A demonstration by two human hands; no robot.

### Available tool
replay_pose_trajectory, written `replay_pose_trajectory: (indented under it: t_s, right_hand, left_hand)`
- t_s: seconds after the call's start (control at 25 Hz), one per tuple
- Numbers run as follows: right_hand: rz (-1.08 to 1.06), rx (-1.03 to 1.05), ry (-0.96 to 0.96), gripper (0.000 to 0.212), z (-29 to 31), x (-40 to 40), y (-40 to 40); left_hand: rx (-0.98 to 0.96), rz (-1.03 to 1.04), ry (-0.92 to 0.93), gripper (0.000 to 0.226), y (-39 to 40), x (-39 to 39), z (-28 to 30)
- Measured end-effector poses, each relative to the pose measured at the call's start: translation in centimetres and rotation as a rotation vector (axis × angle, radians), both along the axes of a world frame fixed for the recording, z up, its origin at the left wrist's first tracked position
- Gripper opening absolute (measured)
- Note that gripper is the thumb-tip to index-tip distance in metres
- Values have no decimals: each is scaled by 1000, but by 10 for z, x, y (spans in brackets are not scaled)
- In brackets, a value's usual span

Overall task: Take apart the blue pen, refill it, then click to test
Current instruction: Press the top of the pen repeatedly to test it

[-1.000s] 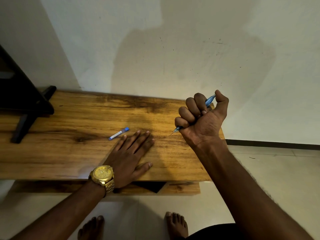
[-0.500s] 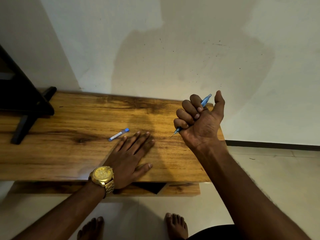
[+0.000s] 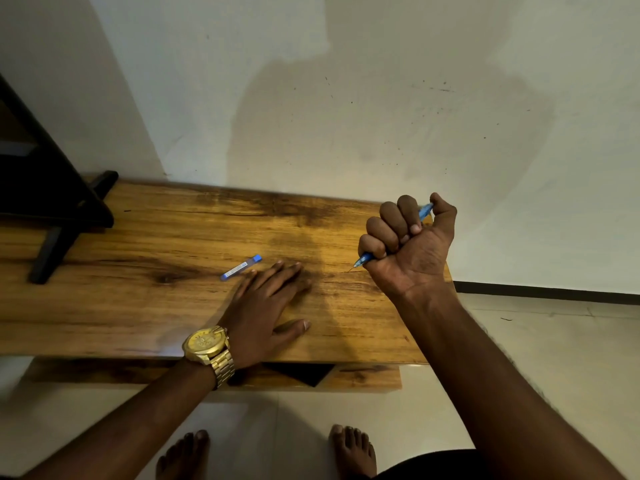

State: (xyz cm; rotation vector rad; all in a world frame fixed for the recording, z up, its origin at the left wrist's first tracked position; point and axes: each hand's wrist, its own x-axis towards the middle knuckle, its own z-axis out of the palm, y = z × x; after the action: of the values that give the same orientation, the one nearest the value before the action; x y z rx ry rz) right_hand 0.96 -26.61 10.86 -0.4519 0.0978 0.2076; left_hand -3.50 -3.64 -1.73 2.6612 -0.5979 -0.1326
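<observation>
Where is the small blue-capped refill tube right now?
In the head view, the refill tube lies flat on the wooden table, left of centre, just beyond the fingertips of the left hand and apart from the blue pen.

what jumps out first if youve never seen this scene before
The right hand, raised in a fist over the right end of the wooden table, grips a blue pen with its thumb on the top end and its tip pointing down-left. The left hand lies flat on the table, a gold watch on its wrist. A small blue-capped tube lies just beyond its fingertips.
</observation>
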Motion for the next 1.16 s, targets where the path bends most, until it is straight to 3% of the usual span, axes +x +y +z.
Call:
replay_pose_trajectory:
  t_s: [0.16, 0.28, 0.36, 0.44, 0.72, 1.16]
  right_hand:
    - [-34, -19, 7, 60, 1, 0, 0]
    - [-34, 0, 15, 60, 2, 2, 1]
    - [-31, 8, 18, 61, 2, 2, 2]
    - [-25, 15, 21, 61, 0, 2, 3]
    - [3, 12, 48, 62, -4, 0, 10]
    - [63, 18, 122, 64, -16, -6, 29]
  left_hand:
    - [-139, 52, -23, 55, -3, 1, 2]
    - [-500, 233, -80, 27, -10, -4, 10]
    - [-737, 268, -55, 24, -18, -6, 21]
    - [-821, 248, -85, 30, -24, -7, 32]
    - [-892, 195, -135, 48, -31, -5, 43]
    - [-868, 201, -162, 41, -24, -3, 42]
